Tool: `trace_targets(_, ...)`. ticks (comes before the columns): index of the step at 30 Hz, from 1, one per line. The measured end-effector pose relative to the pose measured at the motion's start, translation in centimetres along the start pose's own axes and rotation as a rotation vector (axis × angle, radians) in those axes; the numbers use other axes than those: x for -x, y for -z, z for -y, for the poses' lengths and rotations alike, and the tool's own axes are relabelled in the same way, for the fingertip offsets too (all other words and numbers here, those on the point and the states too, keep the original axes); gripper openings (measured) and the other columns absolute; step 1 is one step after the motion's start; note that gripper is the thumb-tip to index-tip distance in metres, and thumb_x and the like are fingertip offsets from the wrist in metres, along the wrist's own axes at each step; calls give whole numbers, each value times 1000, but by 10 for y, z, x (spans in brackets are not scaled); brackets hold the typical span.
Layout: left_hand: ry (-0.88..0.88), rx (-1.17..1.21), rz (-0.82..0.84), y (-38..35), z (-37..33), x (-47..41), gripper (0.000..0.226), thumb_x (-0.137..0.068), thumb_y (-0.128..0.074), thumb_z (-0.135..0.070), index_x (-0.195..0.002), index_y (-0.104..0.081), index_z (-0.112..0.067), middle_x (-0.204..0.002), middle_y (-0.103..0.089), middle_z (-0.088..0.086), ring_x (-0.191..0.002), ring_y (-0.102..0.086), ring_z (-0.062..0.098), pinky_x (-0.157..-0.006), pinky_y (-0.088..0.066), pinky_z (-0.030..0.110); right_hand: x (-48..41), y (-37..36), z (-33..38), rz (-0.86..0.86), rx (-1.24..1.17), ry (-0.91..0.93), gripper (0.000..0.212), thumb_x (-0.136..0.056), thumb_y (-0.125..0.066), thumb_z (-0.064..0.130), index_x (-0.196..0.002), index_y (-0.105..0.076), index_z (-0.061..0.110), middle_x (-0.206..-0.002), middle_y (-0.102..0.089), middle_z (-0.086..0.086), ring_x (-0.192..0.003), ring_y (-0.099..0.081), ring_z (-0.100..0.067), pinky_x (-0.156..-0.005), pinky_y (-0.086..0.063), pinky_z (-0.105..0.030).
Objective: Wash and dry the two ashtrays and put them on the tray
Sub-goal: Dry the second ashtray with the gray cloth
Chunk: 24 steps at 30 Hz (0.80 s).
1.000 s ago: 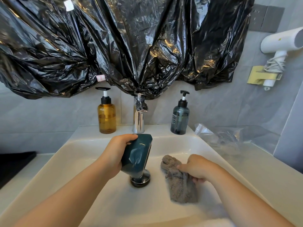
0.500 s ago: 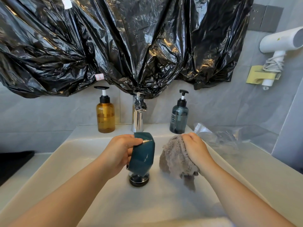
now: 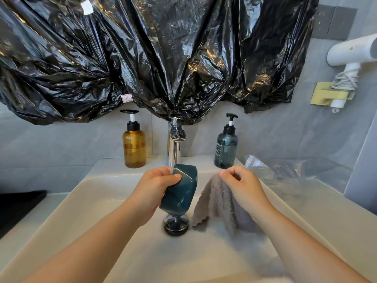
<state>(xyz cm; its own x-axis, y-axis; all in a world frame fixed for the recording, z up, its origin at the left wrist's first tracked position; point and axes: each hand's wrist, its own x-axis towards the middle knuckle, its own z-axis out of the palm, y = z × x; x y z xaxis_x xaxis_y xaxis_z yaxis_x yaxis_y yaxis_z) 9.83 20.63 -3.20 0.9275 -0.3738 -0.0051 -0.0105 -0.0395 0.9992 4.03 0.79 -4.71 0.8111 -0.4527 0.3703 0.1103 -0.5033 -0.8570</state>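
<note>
My left hand (image 3: 155, 188) grips a dark teal ashtray (image 3: 181, 190) on edge, tilted, above the drain plug (image 3: 176, 224) of the white sink (image 3: 98, 201). To its right, my right hand (image 3: 242, 184) pinches the top of a grey cloth (image 3: 220, 209) that hangs down into the basin, its lower edge near the sink floor. The cloth hangs close beside the ashtray, with a narrow gap between them. Only one ashtray is in view, and no tray shows.
A chrome faucet (image 3: 174, 148) stands at the sink's back, between an amber pump bottle (image 3: 134, 148) and a dark green pump bottle (image 3: 226, 150). Black plastic sheeting (image 3: 163, 58) covers the wall above. A clear plastic bag (image 3: 285, 172) lies on the right counter. A white hair dryer (image 3: 350, 52) hangs at right.
My right hand has lifted the cloth from the basin floor and now holds it hanging by its top. My left hand has raised the ashtray slightly and turned it more on edge.
</note>
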Motion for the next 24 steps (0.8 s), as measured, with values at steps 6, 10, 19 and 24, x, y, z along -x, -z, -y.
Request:
trace_targets(6,-53,-77,12,-3,2,1,11,-91,-59,-13,-85,-68,-13,-85,-70,14,-85,-66,32,-83,-53,43,5,-6,12,-59,-147,114,16,-92,-62,33,-85,-65,20,-81,-68,4,-81,-64,-10,-71,-48,-22)
trace_targets(10,-46,-103,42,-6,6,3,17,-93,-57,-11,-81,-69,-11,-85,-73,16,-79,-68,31,-79,-54,41,12,-11,16,147,-194,142,6,-89,-66,25,-95,-69,25,-92,-72,9,-86,-65,0,-72,-48,-11)
trace_targets(19,-128,-262,67,-7,5,5,11,-94,-57,-16,-91,-68,-14,-86,-74,4,-82,-68,19,-75,-54,28,14,-18,15,224,82,269,16,-87,-69,31,-103,-67,36,-99,-61,19,-96,-54,6,-76,-40,-4)
trace_targets(24,-145,-389,154,-7,3,7,13,-94,-58,-15,-99,-69,-10,-95,-74,10,-91,-69,26,-84,-55,36,13,-16,14,233,13,333,16,-86,-71,18,-99,-73,27,-96,-64,14,-96,-59,3,-83,-43,-7)
